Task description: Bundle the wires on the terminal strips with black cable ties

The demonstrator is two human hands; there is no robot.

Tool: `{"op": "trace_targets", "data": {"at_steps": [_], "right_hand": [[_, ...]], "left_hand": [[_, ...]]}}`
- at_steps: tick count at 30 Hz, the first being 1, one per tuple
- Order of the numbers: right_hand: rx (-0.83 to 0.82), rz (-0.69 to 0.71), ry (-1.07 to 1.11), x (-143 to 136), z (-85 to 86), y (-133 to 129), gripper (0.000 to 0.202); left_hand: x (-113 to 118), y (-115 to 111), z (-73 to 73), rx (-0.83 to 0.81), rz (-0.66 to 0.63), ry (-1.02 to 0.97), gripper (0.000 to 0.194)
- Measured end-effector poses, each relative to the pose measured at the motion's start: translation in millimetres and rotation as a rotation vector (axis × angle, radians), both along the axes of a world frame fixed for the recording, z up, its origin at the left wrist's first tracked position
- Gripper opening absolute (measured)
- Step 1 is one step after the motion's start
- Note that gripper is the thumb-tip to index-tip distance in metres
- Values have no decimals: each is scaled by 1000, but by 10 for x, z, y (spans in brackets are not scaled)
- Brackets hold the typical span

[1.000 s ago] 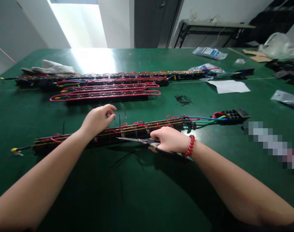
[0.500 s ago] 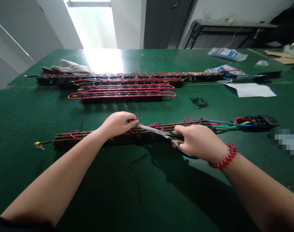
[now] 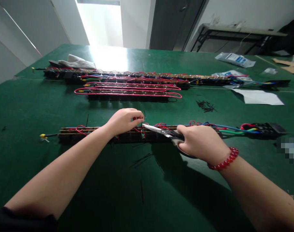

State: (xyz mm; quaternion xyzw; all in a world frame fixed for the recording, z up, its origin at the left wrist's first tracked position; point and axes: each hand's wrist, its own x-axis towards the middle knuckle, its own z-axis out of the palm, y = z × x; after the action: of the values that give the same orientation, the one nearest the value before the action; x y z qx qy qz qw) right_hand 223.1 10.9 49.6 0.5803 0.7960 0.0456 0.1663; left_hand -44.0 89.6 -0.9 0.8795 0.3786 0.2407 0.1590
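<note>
On the green table (image 3: 28, 106), near edge, lies the wired strip (image 3: 127, 133). Left hand (image 3: 124, 120) pinches a tie at its middle; right hand (image 3: 201, 143) grips scissors (image 3: 161, 130), tips at that tie. Cut tails (image 3: 206, 105) lie scattered; further ties seemingly stay untrimmed.

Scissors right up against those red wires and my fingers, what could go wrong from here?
The scissors tips sit beside the left hand fingertips pinching at the strip, so a snip could nick a finger. Red wire loops lie right along the blades; one could likely get cut. The right hand works over the wired strip, which might shift when pressed.
</note>
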Motion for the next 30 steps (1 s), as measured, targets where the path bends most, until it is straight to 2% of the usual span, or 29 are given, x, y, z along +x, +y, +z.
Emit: {"op": "trace_targets", "data": {"at_steps": [13,21,30], "right_hand": [[36,22,-4,-89,-55,37,30],[95,-26,12,-170,-95,-40,31],[153,-1,10,-119,-100,-52,30]], "left_hand": [[-13,4,4,2,-12,-15,17],[-11,-2,24,-5,-15,-28,18],[-7,2,20,-3,-8,-17,18]]}}
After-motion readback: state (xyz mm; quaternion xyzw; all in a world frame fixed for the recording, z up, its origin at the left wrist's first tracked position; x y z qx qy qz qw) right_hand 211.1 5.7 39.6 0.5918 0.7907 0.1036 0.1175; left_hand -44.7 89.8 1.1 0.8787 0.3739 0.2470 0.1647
